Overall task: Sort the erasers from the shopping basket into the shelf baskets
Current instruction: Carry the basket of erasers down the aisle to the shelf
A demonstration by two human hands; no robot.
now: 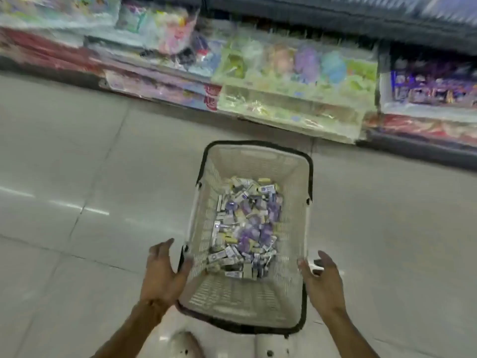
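A beige plastic shopping basket (pixel 294 174) with black handles folded down along its rim stands on the floor in front of me. Its bottom is covered with several small packaged erasers (pixel 245 226), mostly purple, white and yellow. My left hand (pixel 162 275) is at the basket's near left rim, fingers spread outside it and the thumb lying against the rim. My right hand (pixel 322 280) hovers beside the near right rim with its fingers apart and nothing in it. The picture is blurred by motion, so I cannot tell whether the right hand touches the basket.
A low store shelf (pixel 284 109) runs across the back, stacked with wrapped colourful packs and boxes. Grey tiled floor (pixel 77 202) lies to the left and right of the basket. The tips of my white shoes (pixel 185 344) show at the bottom edge.
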